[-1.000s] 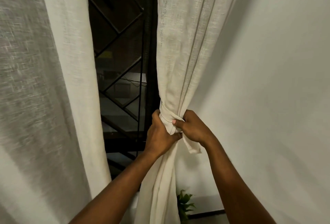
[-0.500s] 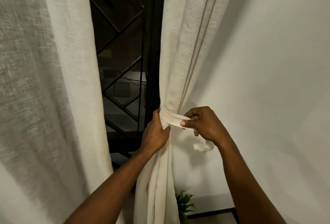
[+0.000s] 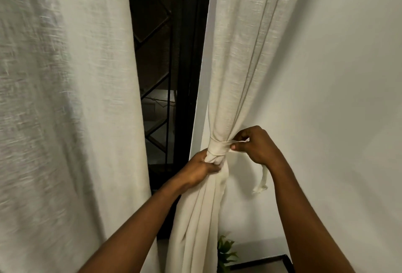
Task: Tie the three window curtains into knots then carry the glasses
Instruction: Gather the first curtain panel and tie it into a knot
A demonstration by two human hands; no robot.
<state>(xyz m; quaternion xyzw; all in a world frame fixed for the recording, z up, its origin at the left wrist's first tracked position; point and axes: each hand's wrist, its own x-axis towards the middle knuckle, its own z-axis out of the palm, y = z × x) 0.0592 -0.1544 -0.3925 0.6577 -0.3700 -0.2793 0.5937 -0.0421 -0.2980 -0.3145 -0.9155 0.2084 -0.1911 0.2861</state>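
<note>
Head view. The curtain [image 3: 235,76] hangs between the two hands, gathered into a tight bunch. A narrow cloth strip [image 3: 217,148] is wound round the bunch, directly above the left hand [image 3: 201,167].

The left hand has its fingers curled round the bunched cloth just under the strip, clamped on it. The right hand [image 3: 255,147] is just to the right of the bunch and pinches the strip between thumb and forefinger (pulled out sideways, taut). The strip's loose end dangles below the right wrist, clear of the curtain.

The hands are apart, with the bunch between them. A second curtain [image 3: 65,98] hangs well left of the left hand, with the dark window [image 3: 165,72] between. The wall [image 3: 337,66] is behind the right hand. A plant [image 3: 225,253] sits low between the forearms.
</note>
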